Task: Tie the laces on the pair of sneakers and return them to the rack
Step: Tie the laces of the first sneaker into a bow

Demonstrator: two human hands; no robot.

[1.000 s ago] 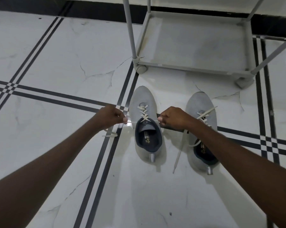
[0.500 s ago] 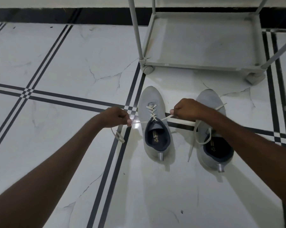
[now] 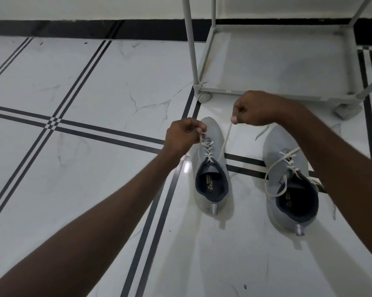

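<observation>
Our left grip point(image 3: 184, 136) and right grip point(image 3: 252, 109) each pinch a cream lace end point(image 3: 225, 140) of the left grey knit sneaker point(image 3: 210, 168); toes point toward the grey metal rack point(image 3: 266, 94); its insole print is unreadable.

Single head view, steep downward and forward, close over floor point(image 3: 95, 189); rack point(image 3: 277, 61) base at top.

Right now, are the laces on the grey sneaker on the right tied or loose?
Loose. The right grey knit sneaker's pale laces sprawl unknotted in a slack loop over its side, with one end lying on the white marble floor.
</observation>
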